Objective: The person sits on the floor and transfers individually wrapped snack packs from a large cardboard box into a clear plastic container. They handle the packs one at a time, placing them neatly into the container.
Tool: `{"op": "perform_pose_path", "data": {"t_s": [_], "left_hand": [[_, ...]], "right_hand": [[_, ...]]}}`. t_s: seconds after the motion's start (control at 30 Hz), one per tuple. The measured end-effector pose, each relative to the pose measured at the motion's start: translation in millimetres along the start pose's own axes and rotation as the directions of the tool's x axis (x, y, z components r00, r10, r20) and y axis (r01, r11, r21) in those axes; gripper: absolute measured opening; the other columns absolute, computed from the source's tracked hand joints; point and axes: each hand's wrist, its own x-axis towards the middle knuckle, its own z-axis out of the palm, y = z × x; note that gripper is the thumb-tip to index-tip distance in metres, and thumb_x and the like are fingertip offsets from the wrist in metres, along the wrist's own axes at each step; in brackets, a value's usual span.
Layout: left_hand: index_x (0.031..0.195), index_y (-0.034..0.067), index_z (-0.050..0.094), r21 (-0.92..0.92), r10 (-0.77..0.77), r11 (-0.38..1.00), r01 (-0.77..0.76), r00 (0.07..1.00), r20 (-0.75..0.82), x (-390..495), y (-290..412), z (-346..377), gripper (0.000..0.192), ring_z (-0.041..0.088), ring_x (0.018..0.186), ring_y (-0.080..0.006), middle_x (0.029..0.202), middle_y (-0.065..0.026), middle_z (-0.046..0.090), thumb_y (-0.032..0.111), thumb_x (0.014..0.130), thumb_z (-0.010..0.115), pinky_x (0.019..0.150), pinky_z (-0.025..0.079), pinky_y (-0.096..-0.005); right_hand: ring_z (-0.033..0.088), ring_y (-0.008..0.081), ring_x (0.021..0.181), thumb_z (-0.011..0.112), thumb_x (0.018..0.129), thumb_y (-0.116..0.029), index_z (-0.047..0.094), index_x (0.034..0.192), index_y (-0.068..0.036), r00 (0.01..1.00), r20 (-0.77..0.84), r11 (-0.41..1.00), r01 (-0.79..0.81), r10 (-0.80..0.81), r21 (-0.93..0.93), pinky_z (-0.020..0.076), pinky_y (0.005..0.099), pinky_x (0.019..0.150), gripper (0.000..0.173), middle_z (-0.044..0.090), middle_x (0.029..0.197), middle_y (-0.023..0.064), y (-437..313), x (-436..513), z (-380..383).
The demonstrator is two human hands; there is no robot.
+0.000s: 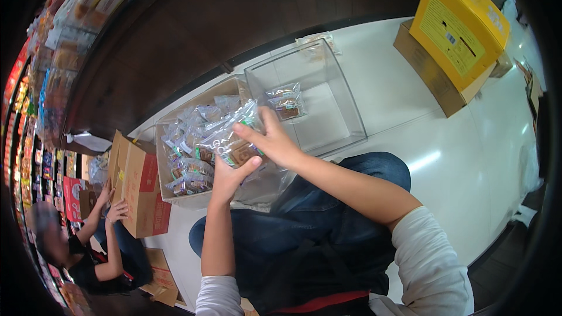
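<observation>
Between both hands I hold clear-wrapped baked snacks [239,149] above the right part of an open cardboard box. My left hand [230,177] grips them from below and the left; my right hand [274,140] closes on their right side, thumb on top. More wrapped snacks [189,171] fill the left of the cardboard box [164,180]. Against the box's right side stands a clear plastic bin [353,114], with a few wrapped snacks [287,103] at its left side. How many packets are in my hands I cannot tell.
A co-worker [105,250] at the left handles a brown carton [136,188]. A yellow box [461,30] rests on a cardboard box [426,70] at the upper right. Shelves of packaged goods [66,48] line the left. A flat packet [320,44] lies behind the bin.
</observation>
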Motion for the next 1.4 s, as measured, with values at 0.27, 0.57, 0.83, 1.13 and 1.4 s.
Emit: {"op": "perform_pose_path", "data": {"t_s": [0.27,0.57,0.83,1.13,1.4], "left_hand": [[0.125,-0.004,0.041,0.492,0.147,0.847,-0.201,0.978,0.146,58.0,26.8,8.9,0.073,0.060,0.103,-0.0244,0.112,-0.0157,0.061,0.019,0.069,0.083,0.092,0.047,-0.0362],[0.135,0.002,0.031,0.896,-0.281,0.165,-0.411,0.852,0.442,149.1,-95.7,66.4,0.104,0.050,0.120,-0.0360,0.129,-0.0210,0.051,0.031,0.053,0.087,0.099,0.039,-0.0487],[0.145,0.008,0.022,0.968,-0.159,-0.060,-0.242,0.960,0.231,150.1,-162.1,74.3,0.120,0.032,0.132,-0.0397,0.141,-0.0205,0.036,0.031,0.048,0.090,0.107,0.031,-0.0501],[0.150,0.006,0.000,0.988,-0.182,0.036,-0.149,0.971,0.153,149.3,-164.7,74.8,0.137,0.011,0.142,-0.0454,0.153,-0.0274,0.007,0.026,0.049,0.091,0.116,0.016,-0.0518],[0.150,0.004,-0.002,0.988,-0.241,0.032,-0.148,0.959,0.152,152.7,-164.1,73.1,0.143,0.011,0.142,-0.0466,0.153,-0.0294,0.004,0.028,0.047,0.094,0.116,0.018,-0.0515]], "right_hand": [[0.039,0.0260,0.125,0.043,0.085,-0.073,0.036,0.136,0.000,0.961,-0.247,0.979,-0.077,0.123,0.188,0.0257,0.0417,0.109,0.089,0.045,0.129,0.0179,-53.5,59.2,-77.7],[0.039,0.0251,0.124,0.047,0.090,-0.054,0.036,0.136,0.000,0.829,-0.492,0.854,0.034,0.266,0.520,0.0262,0.0396,0.108,0.073,0.049,0.124,0.0171,-78.4,66.9,-140.3],[0.042,0.0234,0.119,0.046,0.089,-0.050,0.037,0.134,0.000,0.830,-0.458,0.808,0.015,0.319,0.589,0.0295,0.0383,0.104,0.067,0.050,0.122,0.0162,-74.5,67.9,-143.9],[0.045,0.0220,0.114,0.049,0.089,-0.045,0.036,0.135,0.001,0.846,-0.411,0.753,0.017,0.340,0.658,0.0321,0.0381,0.102,0.066,0.051,0.119,0.0157,-72.1,67.6,-140.7],[0.045,0.0238,0.115,0.049,0.090,-0.043,0.034,0.137,0.002,0.851,-0.356,0.705,-0.024,0.387,0.709,0.0316,0.0391,0.104,0.067,0.050,0.121,0.0166,-68.1,68.3,-140.6]]}}
